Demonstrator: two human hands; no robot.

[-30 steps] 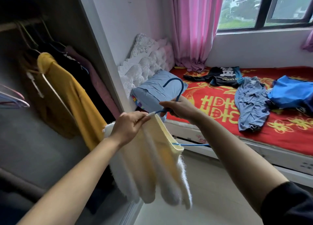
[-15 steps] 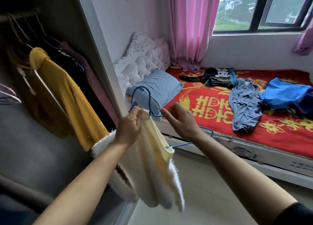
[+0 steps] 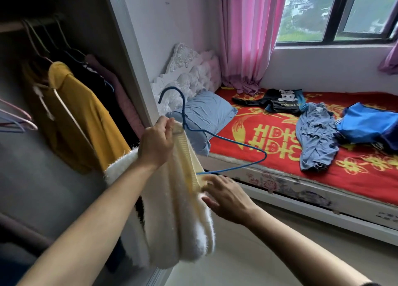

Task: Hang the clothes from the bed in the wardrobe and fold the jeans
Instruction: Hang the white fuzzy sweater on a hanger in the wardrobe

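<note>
Lowered since the earlier frame: the right hand (image 3: 226, 196), now at the ribbed edge of the cream sweater (image 3: 172, 221) instead of at the neck of the blue hanger (image 3: 183, 111), whose hook is now turned upright.

On the bed (image 3: 280, 184), a black garment (image 3: 275, 101), a blue-grey garment (image 3: 316, 139) and a bright blue garment (image 3: 366, 124) are spread on the red cover. Before the open wardrobe (image 3: 120, 48), the sweater is held up, draped over the wardrobe-side half of the hanger; the other half is bare and projects towards the bed. Hanger neck and sweater top are gripped together by the left hand (image 3: 157, 143), fingers curled tight. The right hand is slack, fingers nearly straight, tips laid against the ribbed edge; nothing is enclosed.
</note>
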